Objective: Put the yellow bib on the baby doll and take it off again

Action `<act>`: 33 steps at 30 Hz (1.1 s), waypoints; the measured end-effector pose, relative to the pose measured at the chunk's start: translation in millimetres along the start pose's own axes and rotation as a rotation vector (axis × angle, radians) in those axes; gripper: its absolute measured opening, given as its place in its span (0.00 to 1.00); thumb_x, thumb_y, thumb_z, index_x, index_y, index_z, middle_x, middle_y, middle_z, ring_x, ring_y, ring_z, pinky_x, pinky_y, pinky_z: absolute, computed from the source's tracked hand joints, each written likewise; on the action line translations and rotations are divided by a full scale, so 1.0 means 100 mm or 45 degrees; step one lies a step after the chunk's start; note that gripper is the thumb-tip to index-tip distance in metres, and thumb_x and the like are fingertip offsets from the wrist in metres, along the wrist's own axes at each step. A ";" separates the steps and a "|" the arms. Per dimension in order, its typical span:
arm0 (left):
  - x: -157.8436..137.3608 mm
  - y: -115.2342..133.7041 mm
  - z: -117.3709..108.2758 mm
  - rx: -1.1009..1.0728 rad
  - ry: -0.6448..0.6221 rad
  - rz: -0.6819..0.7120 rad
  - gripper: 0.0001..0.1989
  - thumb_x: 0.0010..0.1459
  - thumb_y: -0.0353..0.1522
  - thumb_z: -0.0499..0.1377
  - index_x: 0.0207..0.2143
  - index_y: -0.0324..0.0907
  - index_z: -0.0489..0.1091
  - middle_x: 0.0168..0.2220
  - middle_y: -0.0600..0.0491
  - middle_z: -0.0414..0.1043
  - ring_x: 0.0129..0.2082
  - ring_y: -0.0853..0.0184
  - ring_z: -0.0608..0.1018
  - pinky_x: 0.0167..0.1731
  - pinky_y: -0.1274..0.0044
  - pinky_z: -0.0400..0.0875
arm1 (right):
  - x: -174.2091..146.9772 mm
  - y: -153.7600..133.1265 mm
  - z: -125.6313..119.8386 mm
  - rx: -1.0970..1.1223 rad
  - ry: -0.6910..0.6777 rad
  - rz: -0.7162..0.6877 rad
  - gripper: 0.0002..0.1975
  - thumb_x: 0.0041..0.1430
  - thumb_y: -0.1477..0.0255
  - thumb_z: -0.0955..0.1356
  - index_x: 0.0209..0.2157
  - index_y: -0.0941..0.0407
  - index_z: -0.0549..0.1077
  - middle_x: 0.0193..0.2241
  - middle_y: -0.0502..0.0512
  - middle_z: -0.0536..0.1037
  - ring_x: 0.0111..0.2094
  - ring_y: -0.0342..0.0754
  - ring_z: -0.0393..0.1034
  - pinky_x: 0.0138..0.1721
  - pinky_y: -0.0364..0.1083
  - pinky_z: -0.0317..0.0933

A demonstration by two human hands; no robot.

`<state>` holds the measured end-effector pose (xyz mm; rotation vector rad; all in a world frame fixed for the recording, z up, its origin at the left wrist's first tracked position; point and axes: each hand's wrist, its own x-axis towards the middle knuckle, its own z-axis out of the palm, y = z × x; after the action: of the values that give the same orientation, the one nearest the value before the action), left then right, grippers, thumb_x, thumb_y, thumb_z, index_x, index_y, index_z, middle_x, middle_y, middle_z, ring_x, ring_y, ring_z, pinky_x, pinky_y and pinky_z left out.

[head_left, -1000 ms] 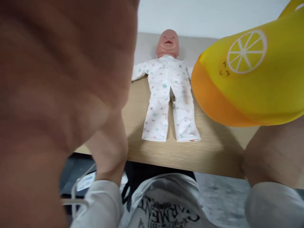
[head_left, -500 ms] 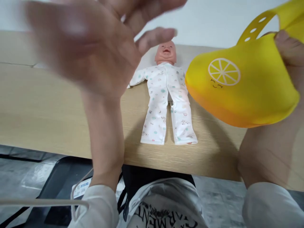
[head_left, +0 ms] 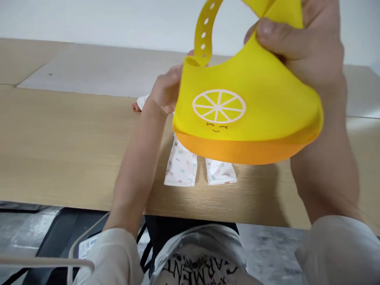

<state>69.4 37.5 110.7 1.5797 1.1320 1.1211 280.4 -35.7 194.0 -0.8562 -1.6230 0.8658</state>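
A yellow baby bib (head_left: 261,103) with an orange catch pocket, a white citrus-slice print and a smiling face is held up over the table. My right hand (head_left: 311,51) pinches its upper right side, thumb in front. The bib's strap with a row of holes curls up at the left. Partly behind the bib's left edge is my left hand (head_left: 168,89), its fingers mostly hidden. A doll in white printed clothes (head_left: 182,166) lies on its back; the bib covers its head and torso, leaving the trouser legs and one small hand (head_left: 136,107) showing.
The wooden table (head_left: 74,146) carries a pale sheet (head_left: 89,71) along its back, against a white wall. A black chair (head_left: 68,233) and a light cable (head_left: 44,262) are at the lower left, below the table edge.
My right hand has brought the bib left, in front of the doll. My left hand has moved from close to the camera, fingers spread, down and forward behind the bib's left edge.
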 end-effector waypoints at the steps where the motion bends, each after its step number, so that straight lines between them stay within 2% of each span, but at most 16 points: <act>1: -0.02 -0.03 -0.02 -0.141 -0.124 0.076 0.26 0.71 0.30 0.34 0.42 0.43 0.72 0.38 0.55 0.73 0.46 0.66 0.80 0.43 0.72 0.75 | 0.04 0.06 0.02 0.045 -0.034 -0.045 0.12 0.56 0.78 0.68 0.43 0.66 0.69 0.32 0.41 0.75 0.41 0.38 0.75 0.45 0.40 0.71; 3: -0.07 -0.04 -0.05 -0.360 -0.272 0.240 0.29 0.69 0.27 0.30 0.42 0.42 0.71 0.39 0.55 0.72 0.48 0.67 0.79 0.45 0.71 0.73 | 0.13 0.20 0.03 0.144 -0.051 -0.088 0.13 0.55 0.80 0.69 0.42 0.68 0.67 0.31 0.40 0.75 0.36 0.32 0.74 0.46 0.39 0.69; 4: -0.08 -0.03 -0.06 -0.373 -0.259 0.299 0.28 0.68 0.27 0.30 0.41 0.41 0.71 0.38 0.55 0.72 0.48 0.66 0.79 0.45 0.71 0.73 | 0.18 0.27 0.03 0.178 -0.035 -0.077 0.14 0.54 0.81 0.69 0.42 0.68 0.65 0.31 0.38 0.75 0.35 0.31 0.74 0.46 0.39 0.69; 8: -0.01 0.14 -0.16 -0.128 -0.041 0.398 0.13 0.64 0.28 0.44 0.42 0.38 0.67 0.41 0.57 0.73 0.50 0.63 0.78 0.44 0.70 0.72 | 0.41 0.46 -0.01 0.195 0.163 -0.107 0.26 0.50 0.83 0.69 0.49 0.62 0.56 0.28 0.33 0.70 0.37 0.36 0.76 0.50 0.45 0.68; 11: 0.22 0.25 -0.26 -0.122 0.092 0.395 0.08 0.61 0.24 0.49 0.42 0.37 0.63 0.42 0.57 0.73 0.50 0.66 0.76 0.44 0.72 0.71 | 0.58 0.52 -0.06 0.080 0.311 -0.172 0.28 0.49 0.89 0.65 0.51 0.61 0.54 0.27 0.34 0.68 0.40 0.35 0.75 0.54 0.45 0.67; 13: 0.44 0.24 -0.31 -0.168 0.142 0.268 0.06 0.60 0.21 0.50 0.38 0.37 0.59 0.39 0.56 0.73 0.49 0.67 0.77 0.44 0.72 0.70 | 0.71 0.59 -0.09 -0.131 0.375 -0.166 0.27 0.48 0.90 0.64 0.49 0.59 0.58 0.36 0.39 0.71 0.44 0.32 0.72 0.55 0.42 0.67; 16: 0.78 0.07 -0.31 -0.105 0.291 -0.005 0.08 0.60 0.19 0.51 0.34 0.38 0.55 0.35 0.55 0.69 0.45 0.67 0.77 0.43 0.70 0.70 | 0.93 0.85 -0.07 -0.523 0.329 -0.139 0.25 0.51 0.90 0.63 0.48 0.54 0.61 0.53 0.41 0.67 0.53 0.29 0.62 0.62 0.39 0.59; 18: 0.97 -0.12 -0.27 -0.034 0.386 -0.143 0.11 0.57 0.17 0.53 0.32 0.38 0.56 0.32 0.56 0.66 0.40 0.68 0.78 0.42 0.69 0.71 | 1.07 1.14 -0.02 -0.638 0.295 0.000 0.24 0.53 0.89 0.61 0.50 0.56 0.62 0.55 0.43 0.67 0.57 0.30 0.60 0.67 0.43 0.51; 21: 1.16 -0.43 -0.24 -0.015 0.452 -0.235 0.13 0.51 0.16 0.58 0.28 0.40 0.58 0.26 0.56 0.66 0.31 0.67 0.77 0.39 0.68 0.74 | 1.23 1.65 0.05 -0.674 0.374 0.243 0.25 0.51 0.90 0.58 0.50 0.61 0.67 0.53 0.50 0.70 0.59 0.40 0.63 0.67 0.48 0.52; 23: 1.24 -0.61 -0.24 -0.050 0.515 -0.317 0.13 0.47 0.18 0.59 0.24 0.41 0.59 0.24 0.55 0.67 0.31 0.63 0.78 0.37 0.67 0.74 | 1.28 1.95 0.05 -0.670 0.395 0.258 0.25 0.51 0.88 0.60 0.51 0.60 0.69 0.55 0.54 0.70 0.61 0.46 0.61 0.68 0.49 0.50; 26: 1.32 -0.79 -0.24 -0.132 0.538 -0.453 0.10 0.45 0.22 0.62 0.22 0.41 0.62 0.25 0.51 0.69 0.34 0.56 0.79 0.37 0.65 0.73 | 1.30 2.31 -0.02 -0.633 0.397 0.183 0.24 0.54 0.80 0.63 0.54 0.58 0.69 0.58 0.57 0.67 0.65 0.52 0.56 0.70 0.53 0.45; 29: 1.37 -0.88 -0.22 -0.213 0.459 -0.525 0.07 0.43 0.24 0.61 0.23 0.41 0.65 0.26 0.49 0.71 0.36 0.54 0.79 0.38 0.64 0.73 | 1.30 2.53 -0.07 -0.539 0.468 0.190 0.27 0.56 0.74 0.63 0.59 0.58 0.65 0.61 0.59 0.64 0.67 0.54 0.53 0.69 0.57 0.44; 33: 1.37 -0.92 -0.22 -0.311 0.369 -0.684 0.06 0.42 0.27 0.60 0.27 0.41 0.68 0.27 0.48 0.74 0.35 0.53 0.79 0.37 0.63 0.74 | 1.27 2.58 0.00 -0.322 0.548 0.433 0.33 0.54 0.76 0.62 0.63 0.62 0.59 0.60 0.64 0.64 0.64 0.55 0.58 0.64 0.59 0.55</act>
<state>56.3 192.5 51.7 0.8655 1.4381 1.0845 283.5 198.4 27.5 -1.4204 -1.2389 0.6503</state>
